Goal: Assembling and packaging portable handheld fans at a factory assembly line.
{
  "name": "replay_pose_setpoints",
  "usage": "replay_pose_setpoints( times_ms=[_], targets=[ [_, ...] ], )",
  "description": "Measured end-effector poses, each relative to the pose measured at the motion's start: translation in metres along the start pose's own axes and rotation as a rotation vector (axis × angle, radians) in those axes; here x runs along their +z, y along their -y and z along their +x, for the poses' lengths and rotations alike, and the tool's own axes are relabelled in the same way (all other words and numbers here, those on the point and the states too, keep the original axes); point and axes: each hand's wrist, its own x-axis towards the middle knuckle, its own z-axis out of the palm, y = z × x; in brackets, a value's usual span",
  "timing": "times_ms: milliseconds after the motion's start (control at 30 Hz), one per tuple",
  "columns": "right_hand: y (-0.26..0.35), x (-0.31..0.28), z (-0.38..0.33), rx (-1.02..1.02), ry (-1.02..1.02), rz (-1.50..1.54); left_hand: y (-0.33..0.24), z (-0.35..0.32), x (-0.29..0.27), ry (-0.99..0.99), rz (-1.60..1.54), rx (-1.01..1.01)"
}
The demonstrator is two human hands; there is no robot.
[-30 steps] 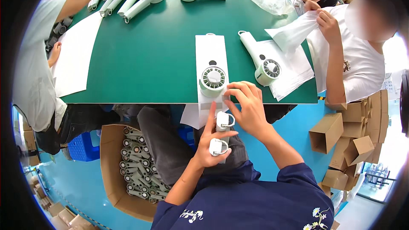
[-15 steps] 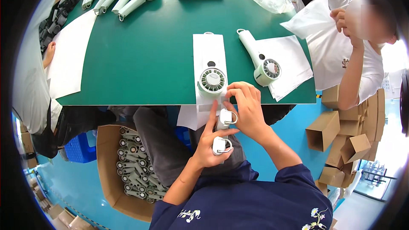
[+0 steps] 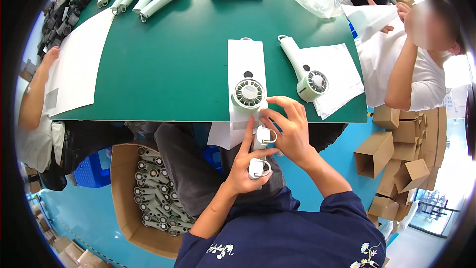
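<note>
Head view, hands: the left hand (image 3: 243, 171) is closed round a small white handle piece (image 3: 258, 167) with a wire loop, held over the lap just below the near edge of the green table (image 3: 168, 69). The right hand (image 3: 290, 131) is curled loosely, fingertips pinched on a second white handle piece (image 3: 263, 136), also looped, just above the first.
Head view, change: compared with a second ago, the two handle pieces are set a little further apart and the right hand has been drawn nearer the table edge; both grips are kept.
Head view, meaning: the handling of the pair is judged to be still under way, nothing set down yet.
Head view, table: a pale green fan (image 3: 249, 94) lies on a white sleeve (image 3: 245, 59) at the near edge, touching the right fingertips' side; a second fan (image 3: 307, 77) lies on white paper (image 3: 337, 69) toward the right edge.
Head view, floor: a cardboard box (image 3: 124, 193) of grey parts stands at the left of the lap.
</note>
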Motion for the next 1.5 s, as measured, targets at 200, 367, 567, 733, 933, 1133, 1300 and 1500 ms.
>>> replay_pose_setpoints(
  times_ms=[200,367,567,733,933,1133,1300,1500],
  targets=[
    [0.0,-0.001,0.0,0.055,0.011,0.09,-0.001,0.0,0.001,-0.007,0.004,-0.005],
    [-0.006,-0.008,-0.007,0.165,0.013,0.318,-0.001,-0.002,0.002,-0.011,0.034,-0.011],
    [0.004,-0.06,-0.013,0.461,0.032,0.905,0.005,-0.029,0.019,0.017,0.199,0.095],
    [0.034,-0.093,-0.03,0.512,0.462,0.912,0.016,-0.044,0.029,-0.029,0.246,0.292],
    [0.044,-0.09,-0.036,0.496,0.485,0.777,0.019,-0.043,0.03,-0.038,0.236,0.31],
    [0.047,-0.086,-0.037,0.445,0.446,0.692,0.022,-0.043,0.034,-0.057,0.216,0.305],
    [0.049,-0.084,-0.037,0.417,0.45,0.639,0.021,-0.042,0.034,-0.063,0.221,0.321],
    [0.047,-0.084,-0.037,0.44,0.45,0.646,0.019,-0.04,0.033,-0.066,0.236,0.327]
  ],
)
